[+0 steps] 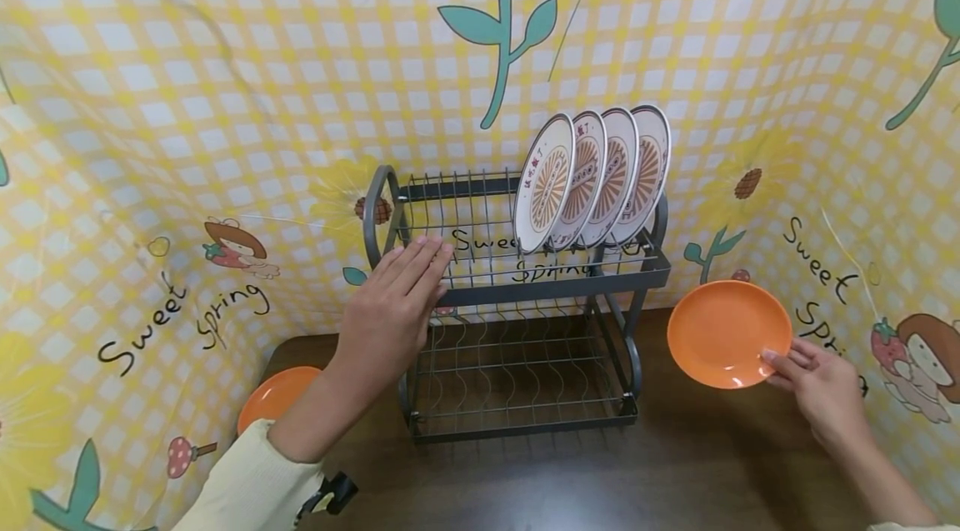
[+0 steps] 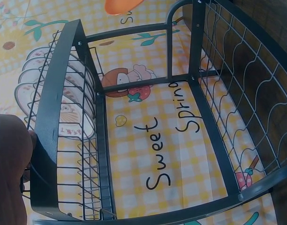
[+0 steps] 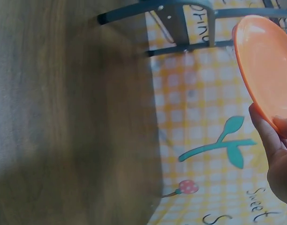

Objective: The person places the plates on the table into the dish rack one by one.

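My right hand point(image 1: 821, 388) pinches the rim of an orange plate point(image 1: 729, 333), its thumb on the upper face, to the right of a dark two-tier dish rack point(image 1: 547, 291). In the right wrist view the same plate point(image 3: 268, 70) is tilted, held clear of the table. At the rack's upper left front, my left hand point(image 1: 393, 306) rests with its fingers straight and together over the top tier; its thumb is hidden. The left wrist view shows that hand point(image 2: 11, 164) against the upper front rail point(image 2: 49, 122). Several white patterned plates point(image 1: 546, 185) stand upright in the top tier's right half.
A second orange plate point(image 1: 279, 396) lies on the brown table point(image 1: 525, 485) at the left, partly behind my left forearm. The rack's lower tier point(image 1: 517, 373) has wavy wires. Yellow checked cloth point(image 1: 262, 97) hangs behind and at both sides.
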`<state>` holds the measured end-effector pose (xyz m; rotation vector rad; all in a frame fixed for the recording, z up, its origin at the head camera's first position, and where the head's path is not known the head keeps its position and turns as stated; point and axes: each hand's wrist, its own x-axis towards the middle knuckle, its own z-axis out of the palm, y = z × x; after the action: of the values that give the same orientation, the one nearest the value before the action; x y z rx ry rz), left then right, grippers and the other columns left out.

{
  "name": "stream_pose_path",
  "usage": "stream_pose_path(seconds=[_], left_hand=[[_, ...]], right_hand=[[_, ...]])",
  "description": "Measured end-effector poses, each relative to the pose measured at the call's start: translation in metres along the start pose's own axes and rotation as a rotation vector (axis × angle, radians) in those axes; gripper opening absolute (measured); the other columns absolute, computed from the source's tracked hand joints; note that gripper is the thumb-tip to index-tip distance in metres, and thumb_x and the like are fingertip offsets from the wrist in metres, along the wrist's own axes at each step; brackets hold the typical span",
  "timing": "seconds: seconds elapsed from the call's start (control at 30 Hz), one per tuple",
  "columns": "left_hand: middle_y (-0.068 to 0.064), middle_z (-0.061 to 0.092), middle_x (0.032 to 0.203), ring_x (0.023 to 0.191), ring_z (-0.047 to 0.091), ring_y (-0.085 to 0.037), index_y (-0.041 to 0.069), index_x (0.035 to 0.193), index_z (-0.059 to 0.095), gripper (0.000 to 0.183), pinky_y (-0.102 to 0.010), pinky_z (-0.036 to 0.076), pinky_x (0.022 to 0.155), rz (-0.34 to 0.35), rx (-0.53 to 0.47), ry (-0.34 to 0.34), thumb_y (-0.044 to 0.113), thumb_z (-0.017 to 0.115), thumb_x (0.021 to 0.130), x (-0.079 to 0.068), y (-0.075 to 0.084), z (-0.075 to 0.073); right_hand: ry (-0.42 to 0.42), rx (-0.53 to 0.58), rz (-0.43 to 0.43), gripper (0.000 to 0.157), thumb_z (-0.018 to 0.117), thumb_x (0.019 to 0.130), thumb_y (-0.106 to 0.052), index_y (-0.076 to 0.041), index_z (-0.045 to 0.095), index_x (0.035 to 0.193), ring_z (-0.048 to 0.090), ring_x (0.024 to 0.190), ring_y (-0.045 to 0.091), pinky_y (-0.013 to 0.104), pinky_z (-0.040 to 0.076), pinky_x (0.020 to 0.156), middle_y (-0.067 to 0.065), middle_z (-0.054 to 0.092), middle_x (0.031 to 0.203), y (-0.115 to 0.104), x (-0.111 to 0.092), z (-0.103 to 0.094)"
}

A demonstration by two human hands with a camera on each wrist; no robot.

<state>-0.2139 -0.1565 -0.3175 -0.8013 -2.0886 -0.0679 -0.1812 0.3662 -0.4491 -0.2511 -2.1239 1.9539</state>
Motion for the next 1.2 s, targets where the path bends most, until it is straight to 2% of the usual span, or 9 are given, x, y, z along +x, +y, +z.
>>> stream_pose_path(seconds=[0.27, 0.33, 0.57, 0.7, 0.97, 1.2], left_hand=[[-0.017, 0.063, 0.143, 0.132, 0.062, -0.033, 0.003, 0.144, 0.059, 0.048, -0.048, 0.049, 0.114, 0.0, -0.004, 0.002, 0.014, 0.066, 0.098, 0.0, 0.0, -0.001], [-0.017, 0.063, 0.142, 0.132, 0.062, -0.033, 0.003, 0.144, 0.059, 0.047, -0.048, 0.049, 0.113, 0.001, -0.003, 0.002, 0.014, 0.066, 0.098, 0.0, 0.0, -0.001], [-0.017, 0.065, 0.141, 0.131, 0.063, -0.032, 0.003, 0.143, 0.06, 0.047, -0.048, 0.051, 0.112, 0.003, 0.004, 0.003, 0.014, 0.066, 0.098, 0.0, 0.0, -0.001], [-0.017, 0.065, 0.141, 0.131, 0.063, -0.032, 0.003, 0.143, 0.06, 0.048, -0.048, 0.051, 0.112, 0.0, 0.006, 0.004, 0.014, 0.067, 0.098, 0.0, 0.0, -0.001], [-0.017, 0.065, 0.14, 0.131, 0.063, -0.033, 0.003, 0.143, 0.06, 0.046, -0.049, 0.05, 0.112, 0.004, 0.008, 0.008, 0.014, 0.065, 0.099, 0.0, 0.0, 0.0], [-0.018, 0.064, 0.141, 0.131, 0.063, -0.033, 0.003, 0.143, 0.06, 0.047, -0.049, 0.05, 0.112, 0.006, 0.008, 0.007, 0.014, 0.067, 0.098, 0.0, 0.0, -0.001]], right_hand=[[-0.074, 0.108, -0.106, 0.03, 0.071, 0.095, -0.007, -0.036, 0.071, 0.1, 0.077, 0.077, 0.003, 0.02, 0.062, 0.067, -0.016, 0.078, 0.089, -0.017, -0.006, 0.012], [-0.083, 0.099, -0.119, 0.031, 0.071, 0.095, -0.006, -0.037, 0.071, 0.1, 0.077, 0.076, 0.003, 0.021, 0.062, 0.066, -0.015, 0.078, 0.089, -0.021, -0.009, 0.016], [-0.111, -0.034, -0.153, 0.031, 0.071, 0.096, -0.007, -0.036, 0.07, 0.105, 0.077, 0.075, 0.006, 0.024, 0.062, 0.066, -0.016, 0.078, 0.09, -0.034, -0.018, 0.027], [-0.115, -0.021, -0.172, 0.033, 0.072, 0.095, -0.004, -0.034, 0.073, 0.108, 0.077, 0.073, 0.007, 0.024, 0.062, 0.065, -0.014, 0.079, 0.092, -0.043, -0.024, 0.034], [-0.104, 0.016, -0.292, 0.034, 0.071, 0.092, 0.004, -0.021, 0.078, 0.115, 0.076, 0.068, 0.008, 0.025, 0.062, 0.061, -0.011, 0.08, 0.094, -0.063, -0.041, 0.054], [-0.055, 0.029, -0.347, 0.035, 0.071, 0.091, 0.009, -0.008, 0.076, 0.121, 0.076, 0.067, 0.008, 0.026, 0.062, 0.06, -0.009, 0.081, 0.092, -0.083, -0.055, 0.07]])
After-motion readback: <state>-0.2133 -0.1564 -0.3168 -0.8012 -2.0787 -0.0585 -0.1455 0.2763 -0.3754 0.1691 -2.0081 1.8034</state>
